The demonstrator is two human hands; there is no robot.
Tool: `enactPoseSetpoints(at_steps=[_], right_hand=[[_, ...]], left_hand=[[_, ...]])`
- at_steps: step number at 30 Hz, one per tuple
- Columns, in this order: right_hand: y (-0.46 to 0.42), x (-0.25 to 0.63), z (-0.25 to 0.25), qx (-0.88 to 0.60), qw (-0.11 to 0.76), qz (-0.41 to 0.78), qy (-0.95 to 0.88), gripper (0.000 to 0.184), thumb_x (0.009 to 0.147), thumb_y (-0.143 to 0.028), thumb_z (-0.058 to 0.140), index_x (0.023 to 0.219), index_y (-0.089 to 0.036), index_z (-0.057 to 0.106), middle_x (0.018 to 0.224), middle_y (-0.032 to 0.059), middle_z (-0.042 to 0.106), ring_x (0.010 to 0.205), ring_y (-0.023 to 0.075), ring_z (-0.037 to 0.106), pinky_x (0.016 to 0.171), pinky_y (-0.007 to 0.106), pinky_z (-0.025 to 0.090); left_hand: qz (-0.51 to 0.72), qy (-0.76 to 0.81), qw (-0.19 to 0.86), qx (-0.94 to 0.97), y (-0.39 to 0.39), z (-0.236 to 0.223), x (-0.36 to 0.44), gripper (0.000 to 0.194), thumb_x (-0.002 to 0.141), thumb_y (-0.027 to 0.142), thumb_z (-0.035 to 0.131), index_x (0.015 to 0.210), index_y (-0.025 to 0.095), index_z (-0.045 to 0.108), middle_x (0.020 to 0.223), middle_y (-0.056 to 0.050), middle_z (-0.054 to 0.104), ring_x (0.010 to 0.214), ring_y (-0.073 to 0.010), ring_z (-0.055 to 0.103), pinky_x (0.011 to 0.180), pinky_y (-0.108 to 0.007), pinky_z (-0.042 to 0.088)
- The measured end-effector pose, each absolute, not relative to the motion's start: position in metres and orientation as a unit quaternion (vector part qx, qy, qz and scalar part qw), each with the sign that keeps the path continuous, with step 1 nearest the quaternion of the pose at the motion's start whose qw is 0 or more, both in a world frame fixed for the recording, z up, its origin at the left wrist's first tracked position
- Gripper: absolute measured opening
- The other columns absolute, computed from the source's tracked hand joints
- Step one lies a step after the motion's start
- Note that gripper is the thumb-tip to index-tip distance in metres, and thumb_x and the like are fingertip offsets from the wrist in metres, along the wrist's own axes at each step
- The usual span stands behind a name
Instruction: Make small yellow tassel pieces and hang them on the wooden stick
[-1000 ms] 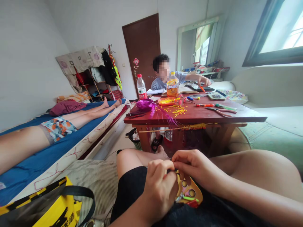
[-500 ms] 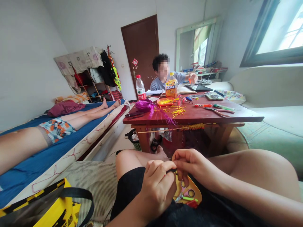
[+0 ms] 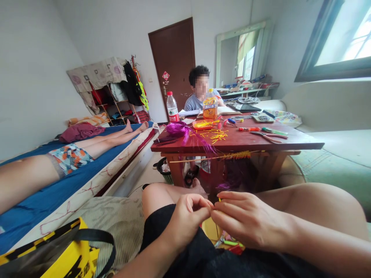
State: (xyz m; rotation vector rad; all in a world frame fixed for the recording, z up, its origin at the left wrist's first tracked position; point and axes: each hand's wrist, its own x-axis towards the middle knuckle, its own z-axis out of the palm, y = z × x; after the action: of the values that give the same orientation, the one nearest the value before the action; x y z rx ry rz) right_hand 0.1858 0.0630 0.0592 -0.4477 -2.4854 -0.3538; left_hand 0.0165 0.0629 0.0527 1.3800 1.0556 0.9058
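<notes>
My left hand (image 3: 189, 220) and my right hand (image 3: 252, 218) meet over my lap with fingertips touching. My left thumb and forefinger are pinched; what they hold is hidden. Between the closed fingers of my right hand a thin yellow piece (image 3: 219, 200) pokes out at the top. Right under the hands lies a yellow tray (image 3: 211, 228), partly covered by them. Inside it are scissors (image 3: 220, 240), a bright green tool (image 3: 232, 243) and something red. Purple strands (image 3: 223, 187) show just beyond my fingers; whether they are held I cannot tell.
A dark red table (image 3: 246, 139) ahead carries purple fibre (image 3: 178, 130), yellow pieces (image 3: 218, 136), pliers (image 3: 269, 136), pens and bottles. A person (image 3: 199, 90) sits behind it. Another person lies on the bed (image 3: 23, 204). A yellow bag (image 3: 69, 251) stands at lower left.
My hands have turned and shifted: the right hand now lies flatter over the tray, and the left pinches at its fingertips. The dark piece between them no longer shows. The seated person's raised hand has lowered.
</notes>
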Motion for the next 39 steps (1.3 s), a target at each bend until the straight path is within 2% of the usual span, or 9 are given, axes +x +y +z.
enactPoseSetpoints(at_steps=[3,6,14,19,22,27,31,34,39], right_hand=[[0.064,0.190,0.053,-0.119,0.267,-0.249,-0.923,0.019,0.084,-0.007,0.041,0.084,-0.013,0.059,0.065,0.0035,0.062,0.057,0.0141,0.058,0.071,0.032,0.047],[0.064,0.189,0.050,-0.142,0.281,-0.196,-0.929,0.024,0.086,-0.008,0.034,0.089,-0.011,0.058,0.065,0.0036,0.060,0.055,0.0143,0.056,0.070,0.033,0.047],[0.068,0.171,0.059,-0.407,0.339,0.472,-0.705,0.022,0.081,-0.037,0.048,0.069,-0.018,0.049,0.050,-0.0045,0.052,0.041,0.0091,0.048,0.040,0.019,0.039],[0.077,0.169,0.053,-0.372,0.327,0.624,-0.604,0.035,0.073,-0.052,0.052,0.068,-0.018,0.046,0.045,-0.0048,0.053,0.031,0.0089,0.047,0.033,0.020,0.037],[0.072,0.173,0.057,-0.395,0.338,0.499,-0.694,0.027,0.082,-0.043,0.043,0.071,-0.018,0.046,0.051,-0.0023,0.055,0.039,0.0108,0.053,0.039,0.022,0.043],[0.060,0.188,0.061,-0.174,0.304,-0.104,-0.931,0.019,0.084,-0.008,0.039,0.089,-0.012,0.057,0.067,0.0038,0.064,0.060,0.0144,0.059,0.081,0.036,0.048],[0.059,0.192,0.055,-0.134,0.281,-0.217,-0.925,0.026,0.085,-0.005,0.035,0.086,-0.011,0.061,0.066,0.0049,0.063,0.059,0.0148,0.058,0.083,0.035,0.044],[0.061,0.187,0.054,-0.198,0.295,-0.086,-0.931,0.031,0.086,-0.007,0.029,0.084,-0.013,0.060,0.060,0.0029,0.060,0.053,0.0138,0.054,0.072,0.034,0.045],[0.066,0.174,0.058,-0.399,0.330,0.397,-0.758,0.021,0.083,-0.031,0.043,0.071,-0.018,0.052,0.053,-0.0023,0.054,0.046,0.0117,0.051,0.044,0.023,0.041]], left_hand=[[0.383,0.435,0.678,0.453,0.066,0.053,0.018,0.015,0.054,0.022,0.069,0.052,0.013,0.057,0.053,0.001,0.053,0.053,-0.0090,0.043,0.055,-0.021,0.034],[0.386,0.430,0.673,0.463,0.064,0.052,0.020,0.015,0.056,0.024,0.069,0.054,0.013,0.058,0.056,0.001,0.053,0.055,-0.0096,0.044,0.057,-0.022,0.035],[0.439,0.316,0.029,0.840,0.051,0.038,0.013,0.015,0.076,0.006,0.049,0.071,0.015,0.059,0.085,-0.007,0.056,0.077,-0.0156,0.048,0.069,-0.027,0.042],[0.382,0.217,-0.097,0.893,0.056,0.037,0.005,0.018,0.077,0.004,0.047,0.086,0.013,0.059,0.090,-0.008,0.065,0.073,-0.0170,0.050,0.068,-0.031,0.039],[0.379,0.290,0.059,0.877,0.057,0.046,0.008,0.015,0.078,0.009,0.047,0.076,0.015,0.061,0.082,-0.006,0.066,0.069,-0.0162,0.051,0.066,-0.030,0.038],[0.366,0.431,0.623,0.540,0.063,0.054,0.015,0.011,0.063,0.021,0.064,0.058,0.013,0.058,0.061,-0.002,0.058,0.055,-0.0103,0.047,0.054,-0.022,0.034],[0.355,0.402,0.750,0.387,0.066,0.051,0.018,0.016,0.051,0.021,0.071,0.052,0.013,0.057,0.052,0.003,0.048,0.049,-0.0063,0.038,0.051,-0.019,0.030],[0.395,0.402,0.635,0.528,0.061,0.049,0.019,0.013,0.061,0.023,0.067,0.056,0.013,0.060,0.069,-0.001,0.052,0.062,-0.0101,0.045,0.060,-0.022,0.036],[0.442,0.359,0.150,0.808,0.050,0.042,0.014,0.013,0.075,0.009,0.052,0.068,0.015,0.061,0.087,-0.005,0.052,0.076,-0.0136,0.048,0.068,-0.025,0.041]])
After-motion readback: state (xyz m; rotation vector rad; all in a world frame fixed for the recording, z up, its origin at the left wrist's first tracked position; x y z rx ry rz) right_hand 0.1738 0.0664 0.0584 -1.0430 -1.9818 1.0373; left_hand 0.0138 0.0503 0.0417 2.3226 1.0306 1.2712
